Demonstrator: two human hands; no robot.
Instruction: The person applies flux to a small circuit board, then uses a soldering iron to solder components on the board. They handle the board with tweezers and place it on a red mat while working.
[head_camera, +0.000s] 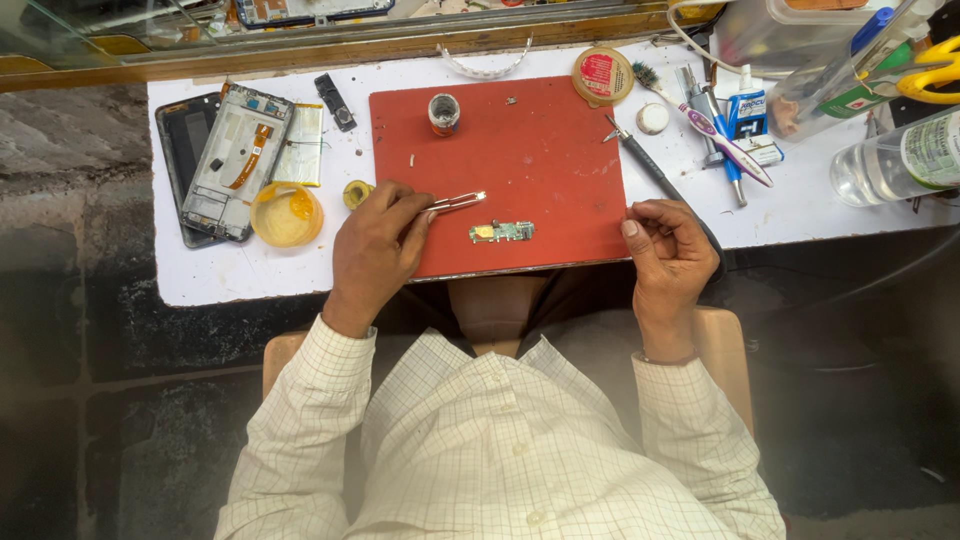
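I am holding tweezers pinched in my left hand, tips just above the small circuit board lying crosswise, while my right hand is resting loosely curled, empty, farther off.

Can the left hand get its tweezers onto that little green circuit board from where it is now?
Probably yes. The left hand holds the tweezers just above the green circuit board, and only bare red mat lies between them.

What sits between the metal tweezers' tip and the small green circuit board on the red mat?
Nothing: in the head view only bare red mat separates the metal tweezers, held in the left hand, from the small green circuit board just below the tip.
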